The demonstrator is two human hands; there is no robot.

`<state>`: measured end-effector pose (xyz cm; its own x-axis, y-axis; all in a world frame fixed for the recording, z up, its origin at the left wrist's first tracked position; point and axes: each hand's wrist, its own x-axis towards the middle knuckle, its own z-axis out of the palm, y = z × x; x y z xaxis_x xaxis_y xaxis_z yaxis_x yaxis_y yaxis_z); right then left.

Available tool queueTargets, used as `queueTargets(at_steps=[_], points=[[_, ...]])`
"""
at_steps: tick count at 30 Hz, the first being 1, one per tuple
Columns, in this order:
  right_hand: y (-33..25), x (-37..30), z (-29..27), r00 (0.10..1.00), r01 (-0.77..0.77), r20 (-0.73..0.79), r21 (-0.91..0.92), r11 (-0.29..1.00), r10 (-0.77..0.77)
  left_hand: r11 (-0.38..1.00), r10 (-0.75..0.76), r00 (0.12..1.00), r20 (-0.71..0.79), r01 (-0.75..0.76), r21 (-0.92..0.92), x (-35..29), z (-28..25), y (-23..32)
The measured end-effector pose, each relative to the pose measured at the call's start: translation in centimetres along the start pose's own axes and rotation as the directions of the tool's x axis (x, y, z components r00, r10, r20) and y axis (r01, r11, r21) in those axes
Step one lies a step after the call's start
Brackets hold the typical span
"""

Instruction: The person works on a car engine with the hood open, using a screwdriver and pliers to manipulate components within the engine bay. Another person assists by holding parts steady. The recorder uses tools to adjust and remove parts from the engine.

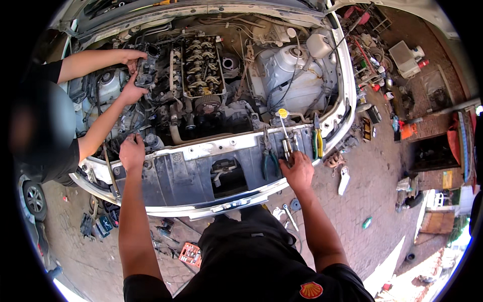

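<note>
Pliers with teal handles [265,162] and yellow-handled pliers [320,142] lie on the black front panel [166,178], one on each side of the person's right hand [299,172]. Its fingers curl at slim metal tools [287,145]; whether they grip, I cannot tell. The left hand [132,152] has its fingers bunched together by the engine bay's front edge, any hold unclear. Beyond, a co-worker's hands [133,92] hold a black part [146,74] beside the engine [204,65].

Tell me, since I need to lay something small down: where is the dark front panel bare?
On the dark front panel, the widest bare patch lies between the left hand and the square opening. A narrower strip separates that opening from the teal-handled pliers. Further right is crowded: right hand, yellow-handled pliers.
</note>
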<state>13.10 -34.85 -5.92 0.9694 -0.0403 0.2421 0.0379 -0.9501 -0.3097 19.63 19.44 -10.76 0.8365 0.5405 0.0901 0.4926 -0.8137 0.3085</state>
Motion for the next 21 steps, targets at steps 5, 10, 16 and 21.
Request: queueTargets(at_steps=[5, 10, 16, 21], points=[[-3.3, -0.5, -0.3, 0.985, 0.041, 0.164, 0.109, 0.993, -0.059, 1.000, -0.025, 1.000, -0.005, 0.025, -0.006, -0.5, -1.0, 0.4], [-2.2, 2.0, 0.6, 0.913, -0.010, 0.405, -0.091, 0.996, 0.046, 0.999, -0.039, 0.999, -0.016, 0.039, 0.005, -0.2, -1.1, 0.8], [-2.3, 4.7, -1.4, 0.898, -0.023, 0.435, 0.205, 0.979, -0.070, 0.997, -0.071, 0.997, -0.023, 0.071, 0.006, -0.5, -0.7, -0.7], [-1.1, 8.0, -1.7, 0.750, -0.456, 0.620, 0.736, 0.500, -0.229, 0.995, -0.079, 0.996, -0.043, 0.077, -0.056, -0.5, -1.4, 0.9]])
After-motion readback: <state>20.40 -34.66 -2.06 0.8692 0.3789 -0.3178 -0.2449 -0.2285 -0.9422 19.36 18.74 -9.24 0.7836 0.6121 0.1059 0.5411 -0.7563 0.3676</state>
